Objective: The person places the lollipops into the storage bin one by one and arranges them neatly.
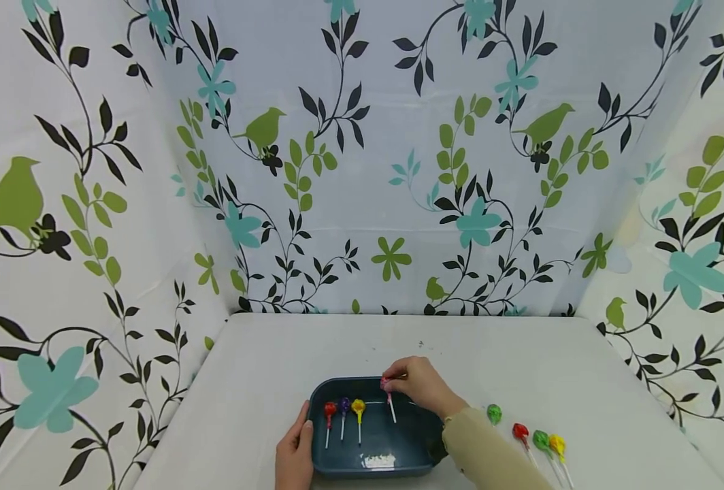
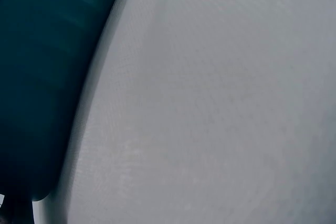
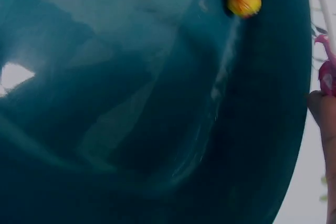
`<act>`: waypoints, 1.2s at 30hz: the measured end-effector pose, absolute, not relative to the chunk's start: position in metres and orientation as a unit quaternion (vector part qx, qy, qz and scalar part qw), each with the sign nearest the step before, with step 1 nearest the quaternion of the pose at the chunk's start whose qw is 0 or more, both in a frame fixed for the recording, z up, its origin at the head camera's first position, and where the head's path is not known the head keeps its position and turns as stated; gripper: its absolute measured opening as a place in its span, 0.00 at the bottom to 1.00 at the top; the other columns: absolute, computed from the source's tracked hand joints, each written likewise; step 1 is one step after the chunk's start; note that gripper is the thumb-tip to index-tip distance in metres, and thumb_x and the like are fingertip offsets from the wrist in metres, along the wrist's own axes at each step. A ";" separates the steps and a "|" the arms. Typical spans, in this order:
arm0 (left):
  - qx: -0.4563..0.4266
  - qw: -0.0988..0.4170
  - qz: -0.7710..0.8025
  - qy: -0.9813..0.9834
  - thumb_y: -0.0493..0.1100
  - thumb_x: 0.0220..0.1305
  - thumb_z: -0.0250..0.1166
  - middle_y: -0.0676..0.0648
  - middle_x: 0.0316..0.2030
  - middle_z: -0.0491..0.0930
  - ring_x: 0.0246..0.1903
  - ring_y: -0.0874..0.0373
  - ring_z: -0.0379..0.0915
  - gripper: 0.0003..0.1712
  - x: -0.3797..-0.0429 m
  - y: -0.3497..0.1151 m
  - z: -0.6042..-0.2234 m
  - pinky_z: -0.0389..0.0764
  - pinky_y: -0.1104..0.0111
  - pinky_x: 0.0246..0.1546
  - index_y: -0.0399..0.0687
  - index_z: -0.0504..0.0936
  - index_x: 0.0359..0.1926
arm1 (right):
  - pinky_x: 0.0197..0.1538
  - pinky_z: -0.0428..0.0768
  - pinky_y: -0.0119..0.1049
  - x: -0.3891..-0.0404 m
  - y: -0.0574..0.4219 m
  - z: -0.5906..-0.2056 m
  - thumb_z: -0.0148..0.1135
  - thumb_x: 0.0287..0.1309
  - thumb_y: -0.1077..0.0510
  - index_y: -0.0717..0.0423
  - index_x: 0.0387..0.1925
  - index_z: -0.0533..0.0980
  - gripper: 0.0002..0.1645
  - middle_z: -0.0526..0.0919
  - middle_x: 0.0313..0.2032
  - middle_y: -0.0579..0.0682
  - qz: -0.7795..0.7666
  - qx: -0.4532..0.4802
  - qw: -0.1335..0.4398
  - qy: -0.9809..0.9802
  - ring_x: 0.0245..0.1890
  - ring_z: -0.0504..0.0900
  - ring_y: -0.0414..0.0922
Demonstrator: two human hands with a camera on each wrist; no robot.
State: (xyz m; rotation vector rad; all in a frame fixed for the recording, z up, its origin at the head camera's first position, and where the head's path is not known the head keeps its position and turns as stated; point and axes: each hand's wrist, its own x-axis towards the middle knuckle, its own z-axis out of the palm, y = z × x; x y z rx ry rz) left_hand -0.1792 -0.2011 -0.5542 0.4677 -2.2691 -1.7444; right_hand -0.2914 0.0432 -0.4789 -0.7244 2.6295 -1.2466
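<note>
A dark blue-green tray (image 1: 350, 382) lies on the white table. My left hand (image 1: 296, 452) grips its left side, thumb at the rim. Between thumb and fingers, my right hand (image 1: 422, 385) pinches a pink lollipop (image 3: 327, 77) by its wrapped head over the tray's far side; in the head view its white stick points down. Inside, at the left, a red lollipop (image 1: 330, 410), a purple lollipop (image 1: 345, 405) and a yellow lollipop (image 1: 358, 407) lie in a row, sticks toward me. The left wrist view shows only the tray's outer wall (image 2: 47, 77) and tablecloth.
Right of the tray, partly behind my right sleeve (image 1: 487, 446), lie a green lollipop (image 1: 494, 414), a red lollipop (image 1: 520, 431), a second green lollipop (image 1: 541, 440) and a yellow one (image 1: 557, 445). A patterned curtain (image 1: 392, 170) surrounds the table's back and sides.
</note>
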 end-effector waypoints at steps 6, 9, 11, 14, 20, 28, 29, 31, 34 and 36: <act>0.160 0.116 -0.603 -0.773 0.42 0.80 0.52 0.40 0.71 0.70 0.73 0.42 0.63 0.25 -0.179 -0.201 -0.555 0.67 0.49 0.71 0.43 0.70 0.73 | 0.41 0.87 0.36 -0.296 0.019 -0.476 0.72 0.61 0.60 0.57 0.36 0.87 0.04 0.88 0.32 0.45 -0.351 -0.269 0.100 0.891 0.33 0.80 0.38; 0.160 0.120 -0.604 -0.772 0.42 0.80 0.53 0.41 0.70 0.70 0.73 0.42 0.64 0.24 -0.179 -0.202 -0.555 0.68 0.49 0.71 0.43 0.71 0.72 | 0.36 0.83 0.33 -0.297 0.010 -0.476 0.73 0.59 0.60 0.57 0.33 0.86 0.03 0.87 0.30 0.45 -0.324 -0.272 0.114 0.899 0.29 0.77 0.38; 0.159 0.122 -0.603 -0.772 0.42 0.80 0.53 0.41 0.70 0.71 0.72 0.43 0.64 0.24 -0.179 -0.202 -0.555 0.68 0.49 0.71 0.43 0.71 0.72 | 0.34 0.81 0.31 -0.298 0.006 -0.479 0.73 0.59 0.61 0.56 0.31 0.85 0.03 0.86 0.28 0.45 -0.305 -0.270 0.121 0.905 0.27 0.76 0.37; 0.157 0.121 -0.600 -0.775 0.42 0.79 0.53 0.41 0.70 0.71 0.72 0.42 0.65 0.24 -0.179 -0.202 -0.555 0.69 0.49 0.71 0.43 0.72 0.72 | 0.32 0.80 0.29 -0.298 0.001 -0.484 0.73 0.59 0.60 0.55 0.28 0.85 0.05 0.85 0.26 0.42 -0.272 -0.268 0.130 0.915 0.25 0.75 0.36; 0.159 0.121 -0.595 -0.779 0.43 0.79 0.54 0.41 0.69 0.72 0.71 0.42 0.67 0.24 -0.178 -0.203 -0.555 0.70 0.48 0.70 0.44 0.73 0.71 | 0.30 0.79 0.28 -0.299 -0.005 -0.490 0.76 0.56 0.60 0.53 0.25 0.84 0.07 0.82 0.22 0.40 -0.211 -0.277 0.122 0.930 0.23 0.73 0.35; 0.158 0.120 -0.599 -0.776 0.40 0.79 0.53 0.41 0.69 0.72 0.72 0.42 0.66 0.24 -0.179 -0.203 -0.554 0.69 0.49 0.70 0.42 0.72 0.71 | 0.28 0.75 0.27 -0.298 -0.012 -0.492 0.77 0.54 0.60 0.53 0.22 0.83 0.10 0.79 0.20 0.40 -0.170 -0.294 0.113 0.934 0.21 0.71 0.35; 0.158 0.121 -0.601 -0.775 0.40 0.79 0.53 0.41 0.69 0.72 0.72 0.42 0.66 0.24 -0.179 -0.203 -0.554 0.69 0.49 0.70 0.42 0.72 0.71 | 0.28 0.75 0.27 -0.298 -0.013 -0.492 0.77 0.54 0.60 0.53 0.22 0.83 0.09 0.79 0.21 0.40 -0.167 -0.295 0.112 0.934 0.21 0.71 0.35; 0.158 0.121 -0.600 -0.775 0.40 0.79 0.53 0.40 0.69 0.72 0.72 0.41 0.66 0.24 -0.178 -0.203 -0.553 0.69 0.49 0.70 0.42 0.72 0.71 | 0.28 0.76 0.28 -0.297 -0.016 -0.491 0.77 0.54 0.60 0.53 0.23 0.83 0.09 0.79 0.21 0.41 -0.158 -0.295 0.112 0.936 0.21 0.72 0.35; 0.160 0.118 -0.598 -0.776 0.40 0.79 0.53 0.40 0.70 0.71 0.72 0.41 0.66 0.24 -0.178 -0.203 -0.553 0.69 0.49 0.70 0.42 0.72 0.71 | 0.28 0.77 0.28 -0.296 -0.019 -0.490 0.77 0.54 0.60 0.53 0.23 0.83 0.09 0.80 0.21 0.41 -0.141 -0.297 0.109 0.938 0.21 0.72 0.35; 0.162 0.116 -0.595 -0.779 0.41 0.79 0.53 0.40 0.69 0.71 0.72 0.41 0.66 0.24 -0.179 -0.204 -0.553 0.69 0.49 0.70 0.42 0.72 0.72 | 0.28 0.78 0.28 -0.296 -0.021 -0.490 0.78 0.53 0.59 0.53 0.23 0.83 0.10 0.80 0.21 0.42 -0.131 -0.296 0.106 0.940 0.21 0.73 0.35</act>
